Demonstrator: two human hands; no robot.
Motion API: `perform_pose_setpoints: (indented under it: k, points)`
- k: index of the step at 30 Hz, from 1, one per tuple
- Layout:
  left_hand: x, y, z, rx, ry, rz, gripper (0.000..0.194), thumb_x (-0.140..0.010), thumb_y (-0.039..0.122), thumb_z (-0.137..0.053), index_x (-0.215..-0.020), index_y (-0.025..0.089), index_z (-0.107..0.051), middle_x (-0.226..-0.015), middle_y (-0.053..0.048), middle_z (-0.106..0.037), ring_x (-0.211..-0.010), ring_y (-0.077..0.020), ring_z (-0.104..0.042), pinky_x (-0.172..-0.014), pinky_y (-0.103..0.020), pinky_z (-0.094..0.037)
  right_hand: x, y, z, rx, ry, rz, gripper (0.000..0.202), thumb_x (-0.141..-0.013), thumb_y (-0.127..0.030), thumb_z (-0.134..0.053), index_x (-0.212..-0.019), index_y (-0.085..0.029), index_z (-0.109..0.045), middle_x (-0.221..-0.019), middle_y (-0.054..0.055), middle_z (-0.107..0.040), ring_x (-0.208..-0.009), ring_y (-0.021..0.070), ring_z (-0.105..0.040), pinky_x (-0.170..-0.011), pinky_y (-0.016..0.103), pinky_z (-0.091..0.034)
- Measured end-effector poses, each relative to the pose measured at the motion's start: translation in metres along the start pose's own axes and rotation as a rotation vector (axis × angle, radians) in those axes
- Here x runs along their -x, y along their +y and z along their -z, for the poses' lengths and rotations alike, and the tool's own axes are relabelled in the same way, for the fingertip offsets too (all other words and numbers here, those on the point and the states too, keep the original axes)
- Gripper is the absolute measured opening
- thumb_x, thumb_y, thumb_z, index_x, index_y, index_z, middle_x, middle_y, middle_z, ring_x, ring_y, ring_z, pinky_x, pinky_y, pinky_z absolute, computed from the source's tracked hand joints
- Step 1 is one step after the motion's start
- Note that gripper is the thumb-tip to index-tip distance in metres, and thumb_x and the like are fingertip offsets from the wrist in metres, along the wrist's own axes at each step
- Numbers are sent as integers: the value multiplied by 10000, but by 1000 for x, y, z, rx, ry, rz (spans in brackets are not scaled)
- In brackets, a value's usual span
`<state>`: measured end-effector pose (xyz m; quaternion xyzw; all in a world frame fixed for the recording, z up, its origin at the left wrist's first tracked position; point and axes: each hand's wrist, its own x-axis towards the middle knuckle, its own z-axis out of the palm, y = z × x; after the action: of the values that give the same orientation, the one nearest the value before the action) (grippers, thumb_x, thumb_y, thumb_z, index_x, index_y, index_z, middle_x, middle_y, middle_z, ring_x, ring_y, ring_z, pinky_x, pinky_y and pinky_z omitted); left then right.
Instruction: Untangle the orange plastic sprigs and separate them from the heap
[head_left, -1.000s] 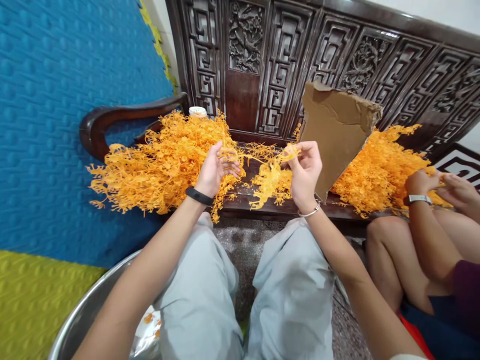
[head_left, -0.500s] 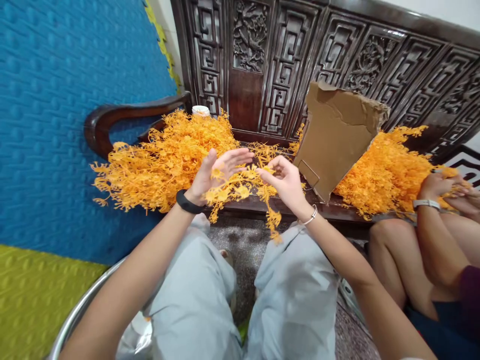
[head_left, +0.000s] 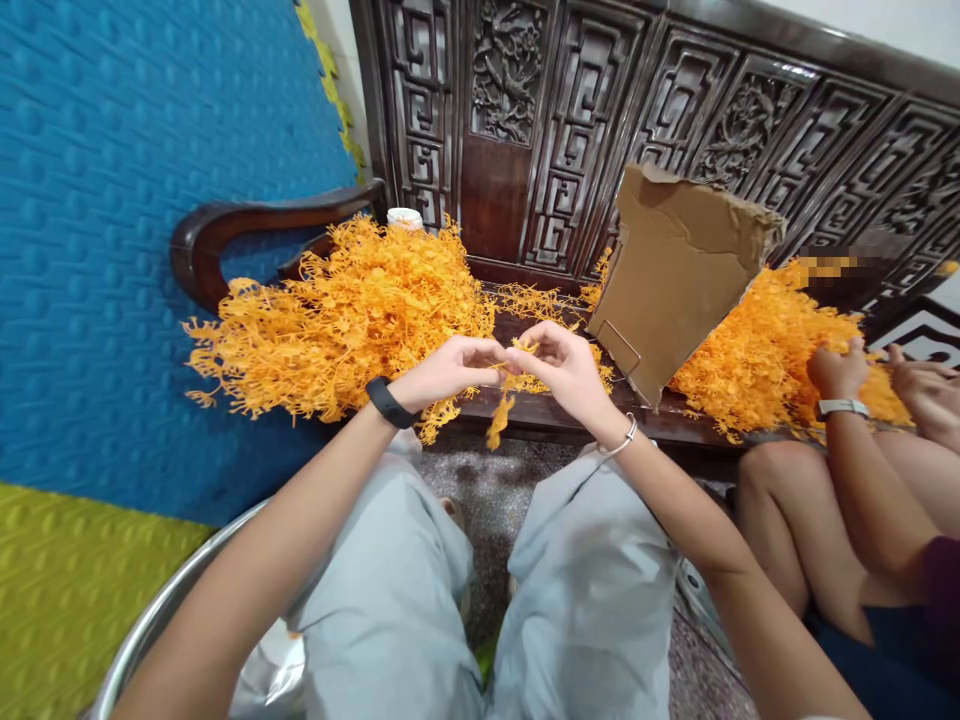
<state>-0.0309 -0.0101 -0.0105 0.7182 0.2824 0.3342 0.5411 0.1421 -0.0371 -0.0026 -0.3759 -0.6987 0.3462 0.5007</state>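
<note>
Between my hands is a yellow-orange plastic flower sprig (head_left: 500, 418), its ends dangling below my fingers. My left hand (head_left: 457, 367), with a black band at the wrist, is closed on it, thumb and fingers brought together. My right hand (head_left: 559, 365), wearing a thin bracelet, pinches a piece of the sprig, and its fingertips meet those of my left hand. The exact grip is partly hidden by the fingers. A large heap of orange plastic sprigs (head_left: 360, 310) lies on the bench just left of and behind my left hand.
The dark wooden bench (head_left: 495, 200) has a carved back and a curved armrest (head_left: 199, 250). A cardboard sheet (head_left: 675, 270) leans at right, beside another orange heap (head_left: 772, 350). A co-worker's hand (head_left: 840, 370) is there. A white container (head_left: 405, 218) stands behind the left heap. A metal-rimmed basin (head_left: 161, 600) is at lower left.
My left hand has gone from spread open to closed, meeting my right fingertips. The sprig hangs more bunched, largely behind the hands. The co-worker's hands have moved apart.
</note>
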Motion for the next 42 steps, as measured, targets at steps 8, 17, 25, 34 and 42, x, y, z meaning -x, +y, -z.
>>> perform_pose_setpoints:
  k: [8,17,25,34,42]
  points:
    - [1,8,-4,-131,-45,-37,285,-801,336,-506,-612,141,-592,-657,-5,-600,-683,-128,-543,-728,-274,-413,-5,-2,14,-41,-153,-94,351,-717,-453,-683,-643,-157,-508,-622,-10,-574,-571,87,-525,-565,235,-416]
    - [-3,9,-5,229,-175,-73,238,-736,262,-603,-537,145,-542,-538,-2,-558,-586,-138,-582,-624,-268,-435,-3,-7,14,-515,-348,-216,303,-744,-387,-685,-667,-159,-501,-619,-21,-594,-580,84,-572,-627,240,-472]
    - [-6,17,-17,384,-155,-78,248,-715,255,-608,-510,141,-527,-506,-5,-527,-545,-136,-565,-616,-282,-441,-7,2,17,-672,-351,-230,339,-746,-361,-688,-617,-164,-444,-532,-47,-518,-489,64,-479,-527,215,-419]
    - [-4,18,-22,455,-226,-37,247,-655,268,-606,-465,155,-496,-432,6,-474,-462,-143,-538,-560,-319,-438,-4,0,20,-642,-410,-189,358,-682,-370,-730,-591,-167,-450,-514,-57,-503,-477,64,-454,-536,226,-437]
    - [-6,18,-22,488,-199,-64,226,-636,217,-572,-441,162,-474,-397,8,-450,-424,-144,-522,-538,-320,-419,-6,5,17,-655,-397,-179,343,-712,-345,-700,-599,-168,-429,-522,-48,-515,-505,66,-477,-527,208,-400]
